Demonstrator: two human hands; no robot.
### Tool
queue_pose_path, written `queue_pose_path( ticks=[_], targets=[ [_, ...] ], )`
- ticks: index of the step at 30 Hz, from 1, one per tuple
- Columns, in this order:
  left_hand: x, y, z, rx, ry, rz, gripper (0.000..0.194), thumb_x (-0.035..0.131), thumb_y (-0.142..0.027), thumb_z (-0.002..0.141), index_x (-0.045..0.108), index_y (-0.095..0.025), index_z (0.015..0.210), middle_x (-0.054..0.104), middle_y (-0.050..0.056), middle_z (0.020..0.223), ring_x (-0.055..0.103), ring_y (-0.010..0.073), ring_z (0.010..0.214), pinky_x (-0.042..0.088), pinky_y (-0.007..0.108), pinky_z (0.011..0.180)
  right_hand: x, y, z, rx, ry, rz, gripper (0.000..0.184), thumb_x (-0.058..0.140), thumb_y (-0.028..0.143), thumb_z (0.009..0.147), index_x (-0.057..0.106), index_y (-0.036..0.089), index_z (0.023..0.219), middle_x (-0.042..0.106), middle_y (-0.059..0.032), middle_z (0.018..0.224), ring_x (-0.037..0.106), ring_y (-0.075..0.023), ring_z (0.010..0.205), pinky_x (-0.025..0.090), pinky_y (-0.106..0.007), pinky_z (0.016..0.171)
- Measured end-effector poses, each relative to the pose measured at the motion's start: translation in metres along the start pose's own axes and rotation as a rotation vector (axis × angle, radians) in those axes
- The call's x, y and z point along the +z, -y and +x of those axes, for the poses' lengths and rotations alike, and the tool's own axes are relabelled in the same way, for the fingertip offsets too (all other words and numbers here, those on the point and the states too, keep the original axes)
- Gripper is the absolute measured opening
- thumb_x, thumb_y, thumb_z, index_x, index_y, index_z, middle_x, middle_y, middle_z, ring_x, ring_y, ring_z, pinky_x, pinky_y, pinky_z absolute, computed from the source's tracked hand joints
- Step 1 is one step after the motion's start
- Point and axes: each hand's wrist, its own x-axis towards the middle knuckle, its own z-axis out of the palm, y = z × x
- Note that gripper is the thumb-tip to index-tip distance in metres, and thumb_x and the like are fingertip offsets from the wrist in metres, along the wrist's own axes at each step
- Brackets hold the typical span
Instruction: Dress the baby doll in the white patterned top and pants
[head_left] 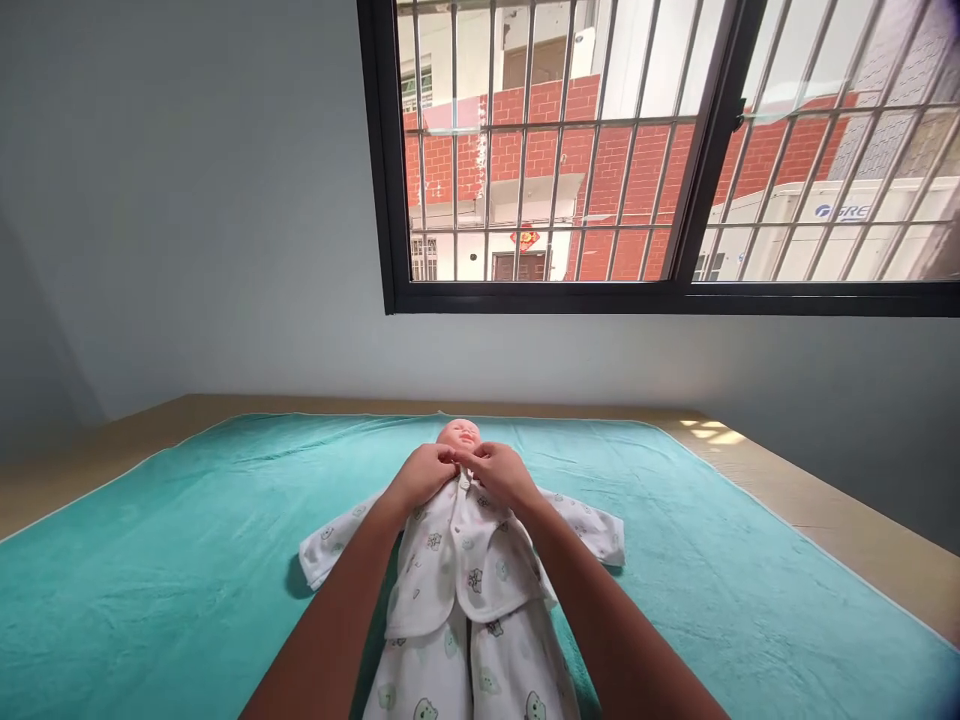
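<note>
A baby doll [459, 432] lies face up with its head toward the wall. It wears a white long-sleeved jacket [491, 565] printed with small animals, its sleeves spread to both sides. Matching white trousers [424, 685] stretch below the hem toward me. At the neck, just under the doll's chin, my left hand [427, 473] pinches the jacket's collar. My right hand [501, 472] meets it there, fingers closed on the collar from the other side. The fingertips touch or nearly touch, and they hide the collar's fastening. Lower down, the two front edges meet along the middle.
Under the doll spreads a turquoise blanket [187, 570], slightly wrinkled, over a light wooden surface [847, 515] whose edges show on both sides. Behind stands a pale grey wall [225, 200] with a black-framed, barred window [540, 298]. Sunlight patches fall at the far right corner.
</note>
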Motion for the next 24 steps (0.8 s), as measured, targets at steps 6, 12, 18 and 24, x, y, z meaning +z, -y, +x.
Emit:
queue_pose_path(
  ticks=[6, 12, 18, 24],
  targets=[
    [-0.001, -0.005, -0.005, 0.039, 0.021, 0.003, 0.025, 0.058, -0.035, 0.077, 0.078, -0.019, 0.077, 0.076, 0.004, 0.082, 0.064, 0.0218, 0.081, 0.043, 0.027, 0.070, -0.005, -0.005, 0.001, 0.130, 0.074, 0.178, 0.015, 0.067, 0.022, 0.065, 0.056, 0.018, 0.056, 0.055, 0.0006, 0.057, 0.045, -0.0106, 0.053, 0.031, -0.024, 0.050],
    [0.002, -0.008, -0.004, 0.026, -0.037, -0.011, 0.022, 0.062, -0.034, 0.074, 0.075, -0.018, 0.065, 0.073, 0.004, 0.074, 0.061, 0.0203, 0.072, 0.039, 0.028, 0.065, -0.014, -0.012, -0.002, 0.178, 0.186, 0.480, 0.014, 0.072, 0.025, 0.068, 0.061, 0.016, 0.070, 0.053, 0.0021, 0.060, 0.044, -0.0077, 0.053, 0.035, -0.020, 0.048],
    [0.005, -0.009, -0.004, -0.061, -0.135, -0.162, 0.019, 0.063, -0.030, 0.074, 0.076, -0.016, 0.073, 0.075, 0.006, 0.081, 0.065, 0.0212, 0.080, 0.044, 0.029, 0.072, -0.015, -0.013, -0.007, 0.191, 0.235, 0.649, 0.022, 0.078, 0.028, 0.070, 0.066, 0.017, 0.085, 0.062, -0.0008, 0.072, 0.053, -0.0082, 0.059, 0.044, -0.019, 0.054],
    [0.011, -0.010, -0.004, -0.098, -0.171, -0.279, 0.015, 0.065, -0.026, 0.074, 0.077, -0.017, 0.076, 0.077, 0.008, 0.089, 0.067, 0.0233, 0.091, 0.047, 0.032, 0.082, -0.012, -0.017, -0.004, 0.177, 0.230, 0.696, 0.022, 0.079, 0.032, 0.070, 0.067, 0.016, 0.081, 0.061, 0.0004, 0.069, 0.049, -0.0066, 0.055, 0.041, -0.018, 0.051]
  ],
)
